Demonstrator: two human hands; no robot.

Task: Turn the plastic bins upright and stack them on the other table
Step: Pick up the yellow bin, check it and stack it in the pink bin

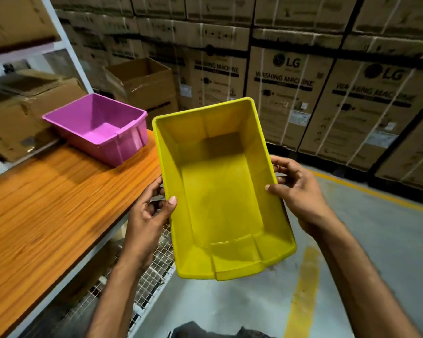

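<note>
Between both sets of fingers, yellow bin [220, 191], mouth up, off the table edge; left hand [149, 211] and right hand [299, 191] pinch opposite rims. Pink bin [100, 126] upright on orange table [47, 203] beyond the left fingers.

Both hands L [148, 211] & R [299, 193] grip yellow bin [220, 191]; pink bin [95, 128] on table [47, 203].

A rectangular yellow plastic bin [220, 191] is empty, open side up toward the camera, lifted in the air just off the edge of the orange wooden table [47, 215] — a rectangular pink plastic bin [95, 128] stands upright and empty at that table's far end.
</note>
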